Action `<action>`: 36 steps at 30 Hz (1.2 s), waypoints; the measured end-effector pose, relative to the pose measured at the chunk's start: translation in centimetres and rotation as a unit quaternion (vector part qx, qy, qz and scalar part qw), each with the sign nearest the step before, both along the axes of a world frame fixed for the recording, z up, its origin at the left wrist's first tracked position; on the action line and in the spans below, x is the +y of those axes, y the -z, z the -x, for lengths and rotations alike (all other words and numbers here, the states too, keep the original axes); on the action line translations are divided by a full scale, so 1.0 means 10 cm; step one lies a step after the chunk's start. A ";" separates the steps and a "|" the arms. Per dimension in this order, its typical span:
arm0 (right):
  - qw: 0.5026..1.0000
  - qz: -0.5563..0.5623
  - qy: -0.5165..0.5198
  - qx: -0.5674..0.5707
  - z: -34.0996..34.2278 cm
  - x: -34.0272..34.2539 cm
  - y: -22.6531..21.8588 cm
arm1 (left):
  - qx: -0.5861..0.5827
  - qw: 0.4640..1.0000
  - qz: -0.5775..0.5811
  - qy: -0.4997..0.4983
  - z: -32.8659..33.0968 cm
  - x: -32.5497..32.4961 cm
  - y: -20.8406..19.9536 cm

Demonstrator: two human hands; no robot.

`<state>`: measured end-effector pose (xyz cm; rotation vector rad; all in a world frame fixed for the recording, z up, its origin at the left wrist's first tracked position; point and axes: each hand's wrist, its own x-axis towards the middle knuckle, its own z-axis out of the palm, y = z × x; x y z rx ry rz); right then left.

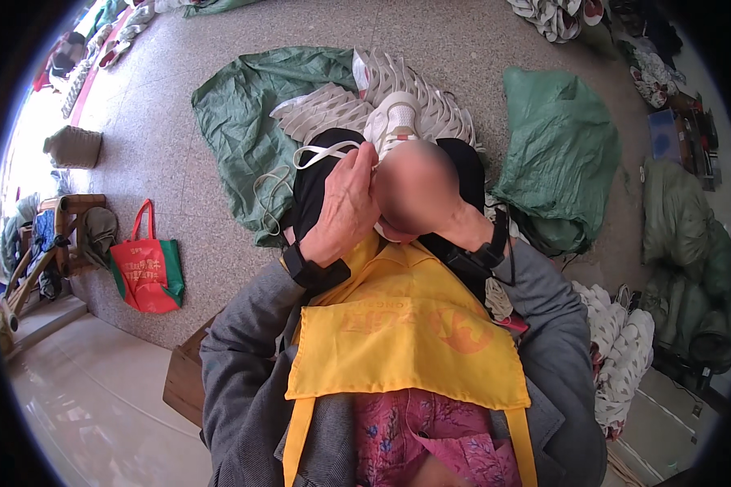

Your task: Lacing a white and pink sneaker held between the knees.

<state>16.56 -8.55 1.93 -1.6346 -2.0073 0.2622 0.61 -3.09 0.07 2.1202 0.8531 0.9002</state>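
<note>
A white sneaker (400, 112) sits on my lap between my knees, its toe pointing away from me. My left hand (341, 203) is at its left side, fingers bent and pressed together. A flat white shoelace (321, 151) loops out to the left from those fingertips. On the right, my right hand (455, 215) is bent in over the shoe. A blurred patch covers its fingers and the near part of the shoe, so I cannot tell what they grip. More loose white lace (272, 191) hangs over my left knee.
Beyond my knees, rows of white shoe uppers (418, 85) lie fanned out by a green sack (248, 105). Another green sack (556, 154) stands to the right. At left are a red and green bag (148, 272) and a woven basket (73, 148). White shoe pieces (621, 349) are piled at right.
</note>
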 end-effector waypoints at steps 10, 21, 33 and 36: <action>0.977 0.077 0.075 0.185 -0.54 -0.46 -0.47 | -0.003 0.998 0.056 -0.003 -0.02 0.00 -0.03; 0.974 -0.007 -0.024 0.224 -0.30 -0.29 -0.41 | -0.055 0.938 0.205 0.275 -0.18 0.32 -0.27; 0.874 0.183 -0.009 0.450 -0.32 -0.52 -0.24 | -0.100 0.914 0.339 0.200 -0.17 0.26 -0.06; 0.891 0.196 0.031 0.407 -0.50 -0.54 -0.09 | -0.142 0.893 0.381 0.193 -0.02 0.24 -0.08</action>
